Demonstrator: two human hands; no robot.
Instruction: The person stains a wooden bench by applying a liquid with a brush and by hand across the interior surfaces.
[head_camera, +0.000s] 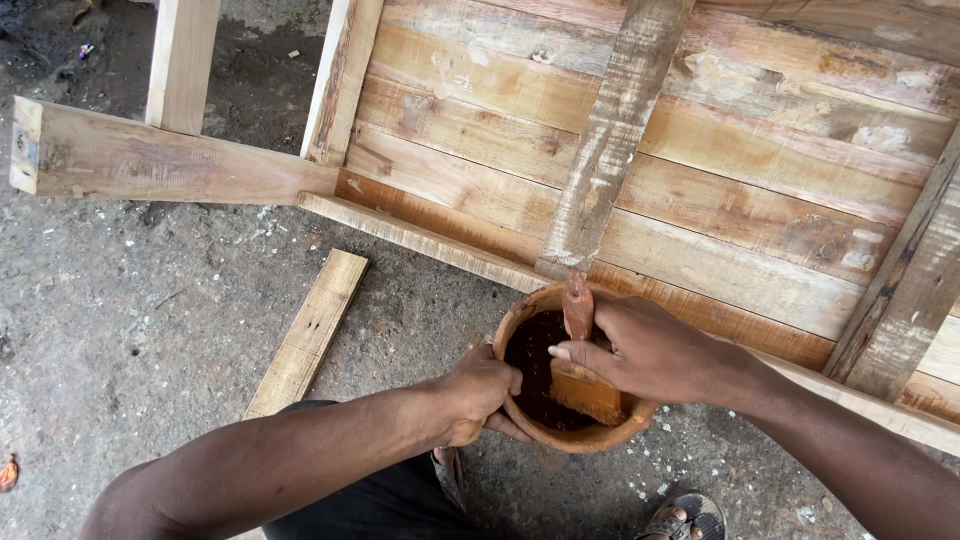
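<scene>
Head view, looking down. L hand (478, 392) wrapped round near rim of small round pot (575, 432), fingers closed on its edge, thumb side inward. Pot orange-brown, stained, w/ dark reddish-brown liquid (530, 360) inside; sits low centre of frame, just in front of edge of wooden panel (700, 170). R hand (650, 350) above pot, fingers clamped on brush (580, 350): handle pointing up and away, wide head down inside pot, touching far-right inner wall, coated same red-brown. Both forearms entering from bottom of frame, L from lower left, R from lower right.

Panel made of horizontal planks w/ cross battens, pale patches and blotches on surface, filling upper right. Long beam (160, 160) sticking out left from panel, two uprights crossing it. Loose short plank (305, 335) lying on concrete floor (120, 330) left of pot, well apart from it. Floor grey, dirty, white flecks scattered. Sandalled foot (685, 518) at bottom edge, right of pot. Dark trousers (390, 500) under L forearm.
</scene>
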